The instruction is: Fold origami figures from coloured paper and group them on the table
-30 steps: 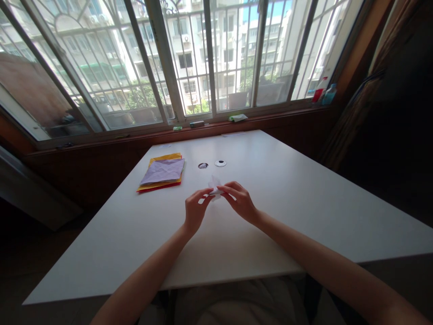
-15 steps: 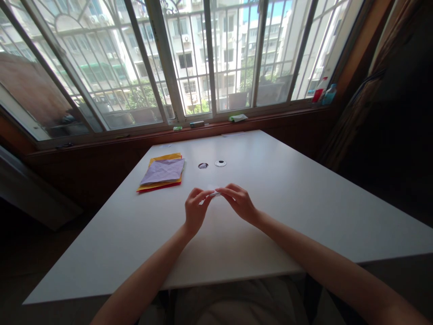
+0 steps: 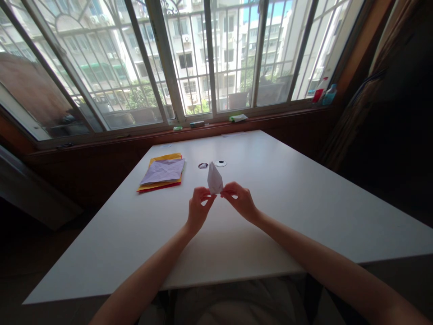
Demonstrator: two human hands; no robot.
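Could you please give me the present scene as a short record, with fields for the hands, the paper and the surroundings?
Held item: pale folded paper, pointed end uppermost in view
Left hand: fingers at the folded paper's lower left
Right hand: fingers at its lower right
Stack: paper sheets, lilac over yellow and red, left of the hands
Table: white, with two round openings beyond the hands
Background: barred window

Paper (image 3: 215, 179) btwn L hand (image 3: 198, 206) & R hand (image 3: 244, 201), sheet stack (image 3: 163, 171) to L on tbl (image 3: 291, 194).
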